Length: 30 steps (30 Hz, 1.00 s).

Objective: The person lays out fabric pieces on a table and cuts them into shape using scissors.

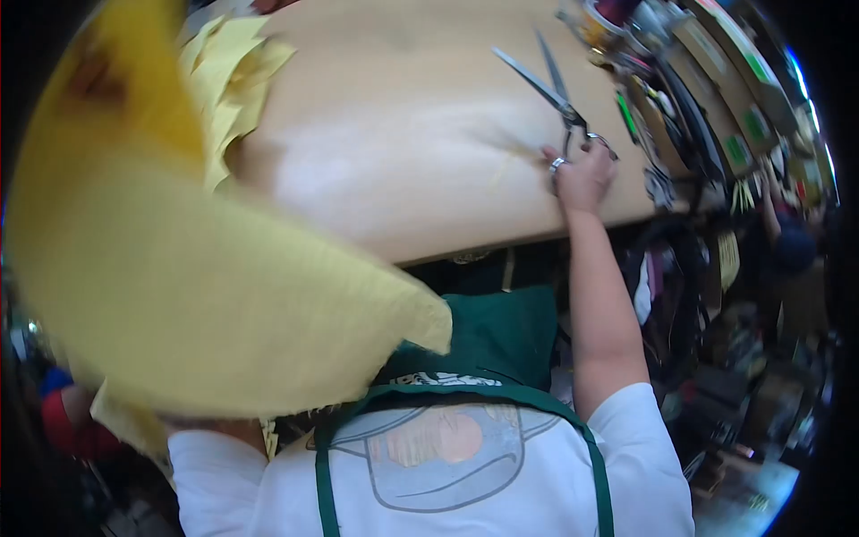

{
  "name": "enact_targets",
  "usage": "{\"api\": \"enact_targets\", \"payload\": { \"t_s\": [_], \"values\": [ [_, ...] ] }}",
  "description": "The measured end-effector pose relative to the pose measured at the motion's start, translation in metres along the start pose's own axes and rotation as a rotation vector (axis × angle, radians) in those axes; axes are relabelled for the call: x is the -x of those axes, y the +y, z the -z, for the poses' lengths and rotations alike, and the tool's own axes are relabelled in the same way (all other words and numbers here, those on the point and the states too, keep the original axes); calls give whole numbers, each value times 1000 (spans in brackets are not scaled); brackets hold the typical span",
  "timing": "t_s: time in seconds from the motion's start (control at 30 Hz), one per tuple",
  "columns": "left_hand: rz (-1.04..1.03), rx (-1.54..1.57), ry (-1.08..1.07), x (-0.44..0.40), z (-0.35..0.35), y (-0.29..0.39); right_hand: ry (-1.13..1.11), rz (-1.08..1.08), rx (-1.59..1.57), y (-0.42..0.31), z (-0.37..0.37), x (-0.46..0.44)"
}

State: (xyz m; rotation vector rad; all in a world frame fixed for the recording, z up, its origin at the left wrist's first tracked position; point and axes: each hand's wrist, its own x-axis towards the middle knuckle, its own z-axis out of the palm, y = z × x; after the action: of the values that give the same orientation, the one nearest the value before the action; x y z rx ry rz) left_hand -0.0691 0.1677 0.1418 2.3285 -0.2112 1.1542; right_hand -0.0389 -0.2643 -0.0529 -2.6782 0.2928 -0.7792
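Note:
A large piece of yellow cloth [233, 295] hangs raised at the left, blurred by motion, covering most of my left arm. Near its top, a blurred dark patch appears to be my left hand [94, 79] gripping the cloth; its fingers are not clear. My right hand [588, 179] rests at the table's right side, closed around the handles of large metal scissors [565, 109]. Their blades are spread apart and point away from me over the table [394, 152]. More yellow cloth pieces [228, 76] lie in a layered pile at the table's far left.
Along the table's right edge stand cardboard boxes [716, 76], a green marker-like item [625, 115] and assorted small supplies. Beyond them at the right is another person [792, 237]. A person in red [72, 421] is partly visible at lower left.

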Motion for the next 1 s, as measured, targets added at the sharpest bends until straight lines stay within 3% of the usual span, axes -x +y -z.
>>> {"api": "enact_targets", "payload": {
  "t_s": [0.1, 0.17, 0.2, 0.23, 0.27, 0.3, 0.4, 0.47, 0.53, 0.63, 0.73, 0.8, 1.0],
  "values": [
    [-89, 15, -9, -52, -129, 9, 104, -1, -64, 9, -9, 1],
    [-150, -131, 40, -66, -205, 1, 58, -123, -103, 8, -8, -3],
    [-191, -311, 74, -59, -233, -8, 34, -175, -129, 5, -7, -4],
    [-290, -780, 96, -45, -253, -22, 9, -201, -135, 4, -6, -5],
    [-231, -285, 87, -25, -250, -5, -9, -195, -129, 3, -6, -6],
    [-303, -101, -77, -16, -252, -2, -27, -189, -120, 3, -5, -6],
    [-176, -22, -454, 82, -215, 52, -87, -189, -94, 1, -2, -7],
    [64, -266, -794, 142, -175, 104, -173, -211, -110, 0, 3, -9],
    [-16, -325, -922, 181, -155, 125, -98, -193, -119, 2, -4, -6],
    [11, -342, -980, 198, -149, 125, -92, -176, -166, 1, 0, -5],
    [179, -368, -907, 181, -156, 88, -172, -156, -201, 5, 2, -4],
    [294, -420, -923, 158, -156, 62, -113, -131, -196, 6, -2, -2],
    [373, -624, -953, 119, -162, 15, -116, -148, -212, 12, -1, 6]
  ]
}}
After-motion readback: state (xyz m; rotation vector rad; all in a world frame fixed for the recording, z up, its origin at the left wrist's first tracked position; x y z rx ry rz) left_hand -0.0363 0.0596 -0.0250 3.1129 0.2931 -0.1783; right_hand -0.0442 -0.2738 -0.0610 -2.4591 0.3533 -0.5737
